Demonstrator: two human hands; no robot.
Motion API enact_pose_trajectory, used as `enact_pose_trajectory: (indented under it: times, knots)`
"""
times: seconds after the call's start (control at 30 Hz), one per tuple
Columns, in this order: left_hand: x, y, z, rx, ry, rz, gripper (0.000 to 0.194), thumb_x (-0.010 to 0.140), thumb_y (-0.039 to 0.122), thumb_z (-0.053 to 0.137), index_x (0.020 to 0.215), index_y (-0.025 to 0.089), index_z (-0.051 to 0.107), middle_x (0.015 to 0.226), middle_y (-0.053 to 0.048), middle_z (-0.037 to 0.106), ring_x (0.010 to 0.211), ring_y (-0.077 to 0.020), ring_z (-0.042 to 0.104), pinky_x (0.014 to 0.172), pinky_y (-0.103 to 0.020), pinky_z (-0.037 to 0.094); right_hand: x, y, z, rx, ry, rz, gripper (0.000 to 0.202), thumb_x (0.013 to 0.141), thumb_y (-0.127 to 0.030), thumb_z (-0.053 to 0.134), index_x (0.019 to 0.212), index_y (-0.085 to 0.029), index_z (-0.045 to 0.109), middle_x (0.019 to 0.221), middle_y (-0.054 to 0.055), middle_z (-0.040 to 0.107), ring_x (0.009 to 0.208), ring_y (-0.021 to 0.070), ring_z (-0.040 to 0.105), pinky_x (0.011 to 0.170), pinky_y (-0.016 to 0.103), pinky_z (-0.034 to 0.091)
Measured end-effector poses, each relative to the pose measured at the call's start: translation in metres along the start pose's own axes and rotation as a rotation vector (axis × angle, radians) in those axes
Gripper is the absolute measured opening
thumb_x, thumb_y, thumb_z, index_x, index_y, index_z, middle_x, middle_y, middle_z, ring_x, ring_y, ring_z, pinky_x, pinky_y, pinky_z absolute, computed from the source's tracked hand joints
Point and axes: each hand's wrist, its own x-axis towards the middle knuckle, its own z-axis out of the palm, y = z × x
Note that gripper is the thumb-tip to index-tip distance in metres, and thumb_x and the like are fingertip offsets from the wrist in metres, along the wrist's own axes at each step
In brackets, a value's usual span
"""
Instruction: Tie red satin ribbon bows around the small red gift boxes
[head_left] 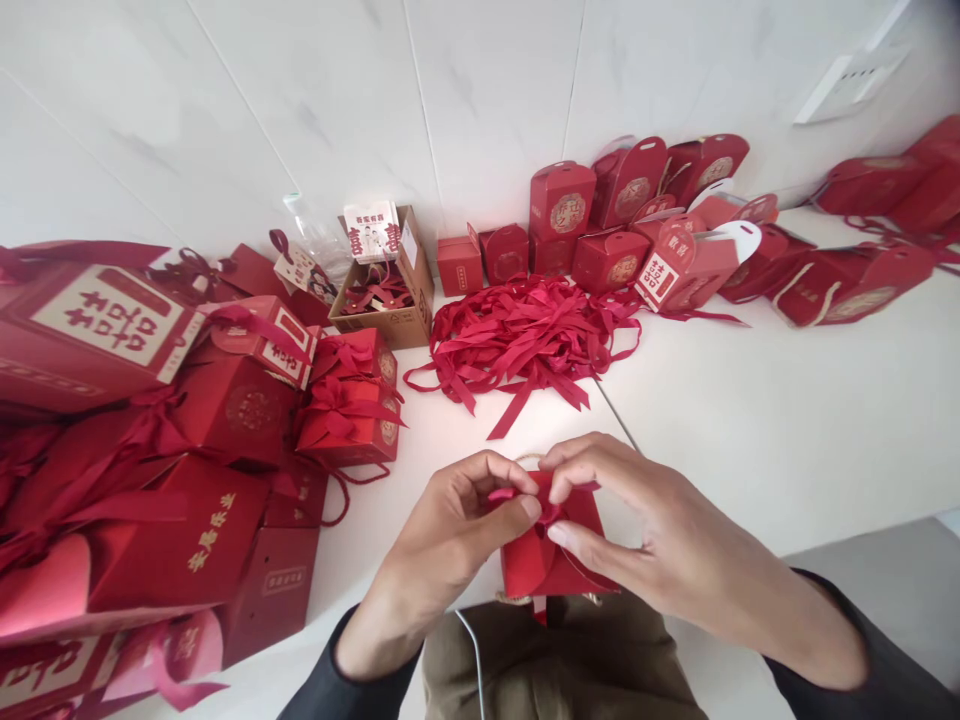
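Observation:
A small red gift box (529,568) stands at the table's near edge, right in front of my lap, with twisted cord at its far and near sides. Across its top runs a dark red ribbon (552,516), gathered at the middle. My left hand (457,535) pinches a ribbon end between thumb and index finger. From the other side, my right hand (645,505) has its thumb and curled fingers closed in on the ribbon's middle. The fingers partly hide the knot or loop there. Just beyond the hands lies a loose pile of red ribbons (525,335).
Red gift boxes, many tied with bows, are heaped at left (225,410). A cardboard box (386,325) holding cards and small dark red items stands near the tiled wall (495,90). More red boxes (562,215) line the back and right. A pale cable (474,645) hangs by my lap.

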Motion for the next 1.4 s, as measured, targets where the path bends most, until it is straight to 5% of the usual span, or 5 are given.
enact_pose_trajectory:
  times: [0.4, 0.63, 0.87, 1.07, 1.4]
  knots:
    - [-0.004, -0.016, 0.013, 0.409, 0.198, 0.161, 0.029, 0.079, 0.004, 0.059, 0.099, 0.021, 0.071, 0.092, 0.0, 0.074, 0.083, -0.013, 0.069, 0.074, -0.021, 0.052, 0.004, -0.003, 0.001, 0.187, 0.001, 0.192, 0.011, 0.101, -0.03, 0.057, 0.112, -0.028, 0.062, 0.114, 0.002, 0.073, 0.107, 0.0199, 0.07, 0.093, 0.032, 0.056]
    - [-0.006, -0.034, 0.02, 0.709, 0.322, 0.539, 0.033, 0.08, -0.005, 0.053, 0.093, 0.023, 0.067, 0.09, 0.002, 0.071, 0.079, -0.0119, 0.067, 0.071, -0.02, 0.052, 0.0, -0.004, -0.002, 0.273, -0.042, 0.269, 0.028, 0.106, -0.047, 0.05, 0.121, -0.029, 0.064, 0.095, 0.001, 0.073, 0.095, 0.0227, 0.072, 0.086, 0.034, 0.058]
    - [-0.009, -0.053, 0.017, 0.779, 0.325, 0.907, 0.037, 0.088, -0.006, 0.055, 0.111, 0.022, 0.06, 0.108, -0.003, 0.065, 0.1, -0.0115, 0.067, 0.087, -0.02, 0.054, 0.003, 0.0, -0.001, 0.218, -0.087, 0.224, 0.025, 0.105, -0.042, 0.052, 0.111, -0.027, 0.071, 0.111, 0.005, 0.072, 0.1, 0.0226, 0.07, 0.085, 0.033, 0.057]
    - [-0.012, -0.056, 0.011, 0.89, 0.424, 0.945, 0.03, 0.089, -0.003, 0.064, 0.108, 0.02, 0.059, 0.116, -0.006, 0.061, 0.109, -0.0156, 0.061, 0.092, -0.027, 0.053, 0.004, -0.001, -0.004, 0.187, -0.048, 0.286, 0.022, 0.103, -0.04, 0.053, 0.098, -0.025, 0.069, 0.099, 0.003, 0.072, 0.077, 0.0178, 0.068, 0.058, 0.026, 0.051]
    - [-0.024, -0.065, 0.005, 1.11, 0.474, 0.979, 0.029, 0.088, -0.005, 0.066, 0.104, 0.02, 0.066, 0.118, -0.008, 0.06, 0.11, -0.021, 0.057, 0.092, -0.035, 0.05, -0.007, 0.01, -0.008, 0.058, -0.021, 0.371, 0.021, 0.102, -0.039, 0.054, 0.094, -0.027, 0.069, 0.098, -0.001, 0.074, 0.073, 0.0162, 0.066, 0.059, 0.027, 0.046]
